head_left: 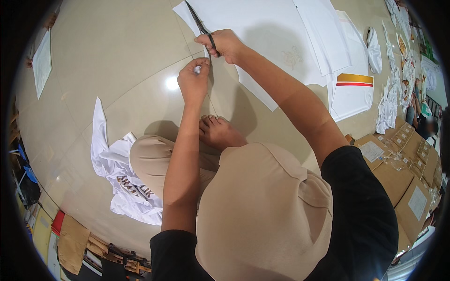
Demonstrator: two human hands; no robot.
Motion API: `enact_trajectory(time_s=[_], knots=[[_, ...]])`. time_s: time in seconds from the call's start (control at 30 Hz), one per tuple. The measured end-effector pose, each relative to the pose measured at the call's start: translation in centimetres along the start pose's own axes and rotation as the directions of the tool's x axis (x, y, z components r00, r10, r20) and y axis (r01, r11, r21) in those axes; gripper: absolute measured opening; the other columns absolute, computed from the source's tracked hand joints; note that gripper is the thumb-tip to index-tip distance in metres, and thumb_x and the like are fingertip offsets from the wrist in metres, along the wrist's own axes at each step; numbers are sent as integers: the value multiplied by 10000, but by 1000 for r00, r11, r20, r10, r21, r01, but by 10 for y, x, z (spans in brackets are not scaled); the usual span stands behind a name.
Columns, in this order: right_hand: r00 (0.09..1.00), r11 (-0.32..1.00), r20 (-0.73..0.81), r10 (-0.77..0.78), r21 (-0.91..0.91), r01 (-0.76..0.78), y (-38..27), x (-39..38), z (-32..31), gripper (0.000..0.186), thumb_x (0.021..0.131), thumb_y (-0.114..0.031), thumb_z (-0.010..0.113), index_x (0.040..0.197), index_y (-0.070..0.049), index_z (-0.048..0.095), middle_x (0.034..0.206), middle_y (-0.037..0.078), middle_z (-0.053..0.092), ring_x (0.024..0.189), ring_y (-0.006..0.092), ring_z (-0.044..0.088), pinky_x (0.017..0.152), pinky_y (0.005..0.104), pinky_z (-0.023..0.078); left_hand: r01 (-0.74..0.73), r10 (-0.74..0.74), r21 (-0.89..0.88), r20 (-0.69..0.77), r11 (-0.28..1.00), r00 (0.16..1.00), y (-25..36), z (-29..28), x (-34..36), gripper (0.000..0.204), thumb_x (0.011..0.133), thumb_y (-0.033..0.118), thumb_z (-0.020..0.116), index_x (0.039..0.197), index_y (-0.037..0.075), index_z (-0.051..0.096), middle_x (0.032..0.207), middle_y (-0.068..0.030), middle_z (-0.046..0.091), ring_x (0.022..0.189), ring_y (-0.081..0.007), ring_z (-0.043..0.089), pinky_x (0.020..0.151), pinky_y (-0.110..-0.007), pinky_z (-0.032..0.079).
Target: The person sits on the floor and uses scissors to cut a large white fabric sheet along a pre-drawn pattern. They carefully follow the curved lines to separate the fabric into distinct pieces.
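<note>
My right hand grips black-handled scissors, its fingers through the handle loops. The scissors' long dark blades point away from me, over the left margin of a large white sheet, cloth or paper. They lie along a narrow white strip at that margin. Just nearer to me, my left hand is closed in a pinch on a small bit of white material, which looks like the strip's near end. A faint printed motif shows on the large sheet.
More white sheets, one with a gold and red band, overlap at the right. Crumpled white cloth lies by my left knee. Cardboard boxes stand at the right. Another person's hand holds a white piece at far left. My bare foot rests on the tiles.
</note>
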State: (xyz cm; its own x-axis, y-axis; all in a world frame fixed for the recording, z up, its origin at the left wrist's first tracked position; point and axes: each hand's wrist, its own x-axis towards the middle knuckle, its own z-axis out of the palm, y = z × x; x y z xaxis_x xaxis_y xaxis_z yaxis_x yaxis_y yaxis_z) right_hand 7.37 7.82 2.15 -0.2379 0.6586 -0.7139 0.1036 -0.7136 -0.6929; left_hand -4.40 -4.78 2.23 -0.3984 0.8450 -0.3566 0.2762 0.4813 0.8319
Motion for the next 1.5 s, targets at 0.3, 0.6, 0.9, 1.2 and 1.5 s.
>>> enact_trajectory(time_s=[0.3,0.6,0.9,1.2,1.5], knots=[[999,1000,33,26,17,-26,-7,4,-3,316,787,-213,892,693,-44,643,623,32,556,538,136,481,510,317,360,-27,26,-10,-15,1000,1000,-2,1,0,227,977,257,809,1034,41,850,714,-73,714,610,-148,571,610,-347,491],[1000,999,1,29,-29,-29,-16,9,0,341,800,-263,886,690,-54,640,622,36,554,555,142,479,526,338,368,-2,2,5,-11,1000,1000,-2,1,0,221,973,250,809,1040,44,850,728,-74,722,610,-153,569,618,-345,497],[1000,996,6,22,-89,-21,-11,20,-3,298,848,-240,902,770,-41,696,666,-14,551,555,90,476,502,268,352,-10,10,33,-9,999,1000,-1,0,0,232,971,256,810,1040,38,850,751,-84,746,624,-163,595,640,-355,516],[993,968,15,-119,-221,120,23,-32,-23,399,828,-320,894,677,-28,668,636,97,639,554,172,601,536,344,461,-24,50,112,-234,993,971,-18,-19,-2,330,1060,253,578,1128,-19,753,1088,-138,715,969,-206,663,876,-357,520],[998,961,39,-59,273,46,77,-153,-37,468,945,-420,865,1000,22,723,921,66,701,788,148,656,734,301,517,-326,360,-157,314,932,878,38,-10,-61,100,1034,121,654,1062,32,690,1180,-169,686,1071,-307,627,969,-371,508]])
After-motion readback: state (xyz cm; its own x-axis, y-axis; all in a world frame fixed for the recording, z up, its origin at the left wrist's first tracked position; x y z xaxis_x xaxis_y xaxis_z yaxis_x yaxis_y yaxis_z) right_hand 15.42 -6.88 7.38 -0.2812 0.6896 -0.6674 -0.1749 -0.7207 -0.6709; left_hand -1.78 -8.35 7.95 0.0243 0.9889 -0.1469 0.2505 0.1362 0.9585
